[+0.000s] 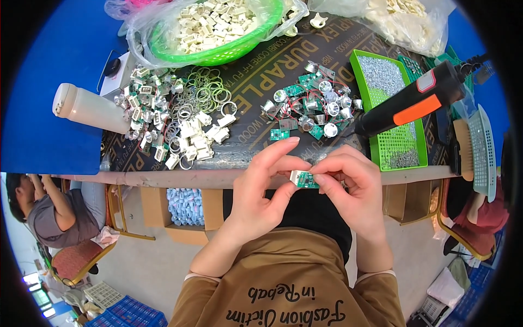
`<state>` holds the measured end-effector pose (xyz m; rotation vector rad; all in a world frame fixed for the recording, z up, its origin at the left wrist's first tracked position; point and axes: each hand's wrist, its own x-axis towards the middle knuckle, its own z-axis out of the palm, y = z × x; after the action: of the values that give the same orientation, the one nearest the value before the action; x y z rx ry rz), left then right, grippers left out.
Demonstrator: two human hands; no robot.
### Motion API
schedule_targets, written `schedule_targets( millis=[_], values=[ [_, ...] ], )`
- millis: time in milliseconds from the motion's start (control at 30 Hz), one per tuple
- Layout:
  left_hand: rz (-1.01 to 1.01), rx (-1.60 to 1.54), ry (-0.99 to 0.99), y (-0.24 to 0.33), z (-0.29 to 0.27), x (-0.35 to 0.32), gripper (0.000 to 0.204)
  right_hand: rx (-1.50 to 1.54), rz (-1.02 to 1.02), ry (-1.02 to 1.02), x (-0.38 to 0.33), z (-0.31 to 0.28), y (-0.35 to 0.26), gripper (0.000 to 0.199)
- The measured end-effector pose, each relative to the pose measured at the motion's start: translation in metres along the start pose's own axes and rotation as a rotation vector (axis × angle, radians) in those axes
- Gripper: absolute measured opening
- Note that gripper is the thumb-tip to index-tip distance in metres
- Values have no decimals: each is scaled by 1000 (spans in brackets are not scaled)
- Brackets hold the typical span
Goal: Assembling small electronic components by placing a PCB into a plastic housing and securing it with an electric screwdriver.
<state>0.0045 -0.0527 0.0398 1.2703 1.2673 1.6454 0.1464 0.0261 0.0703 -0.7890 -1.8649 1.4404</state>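
Note:
Between both hands, just in front of the table edge, is a small green circuit board [308, 181] with a white plastic housing [295, 177] at its left end. My left hand [260, 191] is closed in a pinch on the white end. With thumb and forefinger, my right hand [353, 191] grips the board's right end; whatever else lies under those fingers is hidden. Beyond the hands lies a pile of green boards with silvery reflector cups [318, 103] and red wires. To its left are white plastic housings [197, 136] and a heap of thin rings [206, 90].
A black and orange power screwdriver [414, 106] lies over a green tray [376, 98] of small metal parts. Further back stands a green basket [218, 54] of white pieces. A white bottle [90, 108] rests beside assembled units [144, 101]. Seated people flank me; a carton [155, 207] sits below.

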Motion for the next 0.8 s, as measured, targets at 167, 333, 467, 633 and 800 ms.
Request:
schedule_targets(
  millis=[167,333,467,633,800],
  values=[
    [-33,-50,0,5,0,1,53,-179,-191,178,0,-3,-3,16],
    [-124,-147,3,13,3,-1,56,-554,-684,220,-4,3,10,27],
    [-73,-85,2,18,3,-2,56,-538,-775,250,-9,9,15,26],
    [-44,-51,14,19,2,-3,56,-514,-806,267,-9,12,19,27],
    [-14,-98,10,17,2,-4,58,-406,-750,256,-11,16,20,28]
  ],
)
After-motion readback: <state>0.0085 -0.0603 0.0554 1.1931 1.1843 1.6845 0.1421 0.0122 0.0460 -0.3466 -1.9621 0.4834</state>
